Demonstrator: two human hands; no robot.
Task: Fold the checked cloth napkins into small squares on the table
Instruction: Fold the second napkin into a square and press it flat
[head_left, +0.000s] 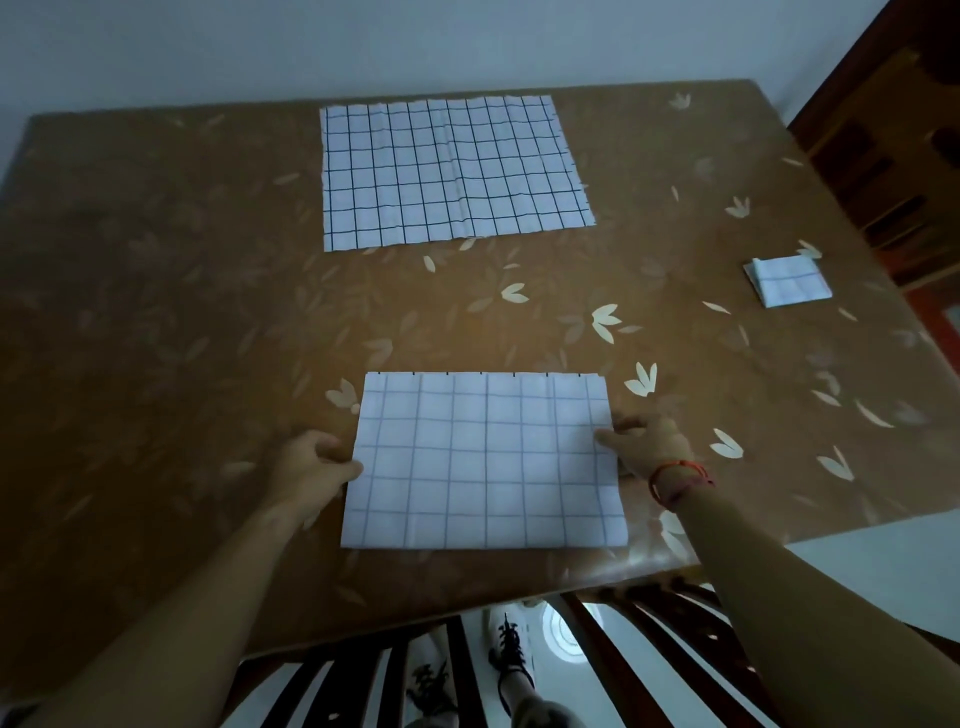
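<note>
The folded white, blue-checked cloth napkin (485, 462) is pinched at both side edges by curled fingers of left hand (311, 467) and right hand (649, 441); brown leaf-patterned worktop (208, 312) lies open around.

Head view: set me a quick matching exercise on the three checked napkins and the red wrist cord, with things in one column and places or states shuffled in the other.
Things
1. near napkin
2. far napkin
3. small napkin
4. red cord

Places or states
A. folded into a small square, by the right edge of the table
B. round the wrist of the right hand
C. spread flat at the far side
D. pinched at its side edges by the left hand and the right hand

Pairs: 1-D, 2-C, 3-A, 4-B
</note>
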